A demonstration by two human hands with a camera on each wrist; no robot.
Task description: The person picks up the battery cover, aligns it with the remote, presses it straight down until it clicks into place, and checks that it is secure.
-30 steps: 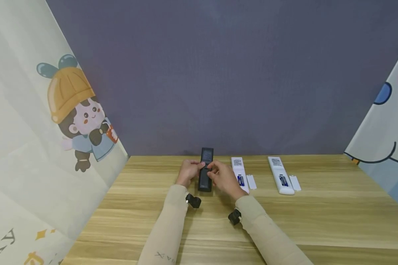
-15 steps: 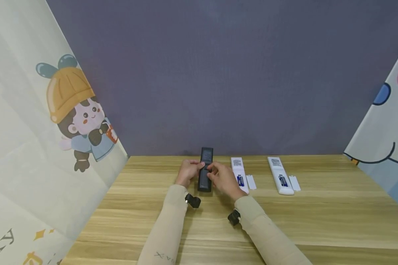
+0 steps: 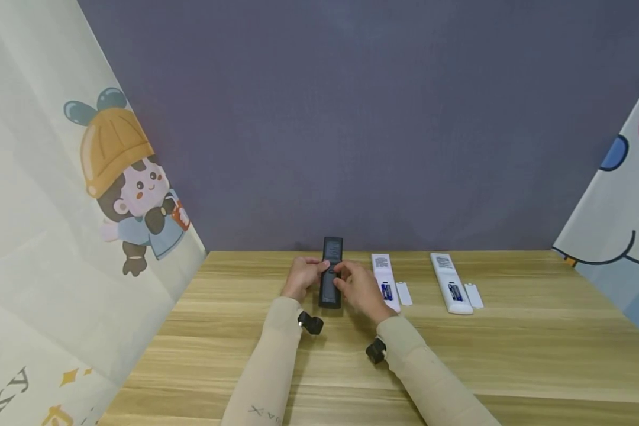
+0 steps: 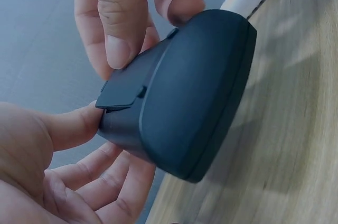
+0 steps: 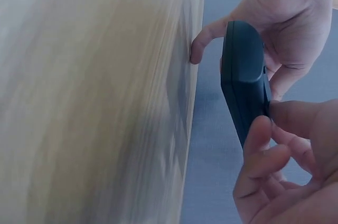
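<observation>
A black remote control (image 3: 330, 296) is held back side up near the rear of the table, its end tilted toward me. My left hand (image 3: 301, 277) grips it from the left, thumb on its back and fingers beneath. From the right, my right hand (image 3: 361, 289) pinches the black battery cover (image 4: 119, 89) with thumb and fingertips. In the left wrist view a narrow gap shows under one corner of that cover, beside my left thumb (image 4: 76, 126). The right wrist view has the remote edge-on between both hands.
To the right lie two white remotes, a nearer one (image 3: 381, 275) and a farther one (image 3: 445, 278), backs up with batteries showing. Beside them rest their white covers, one (image 3: 403, 293) and another (image 3: 474, 295). A dark wall (image 3: 378, 130) rises behind the wooden table (image 3: 484, 355).
The head view has shifted slightly. Both hands stay at the black remote, with only tiny shifts of the right fingers at its cover.
</observation>
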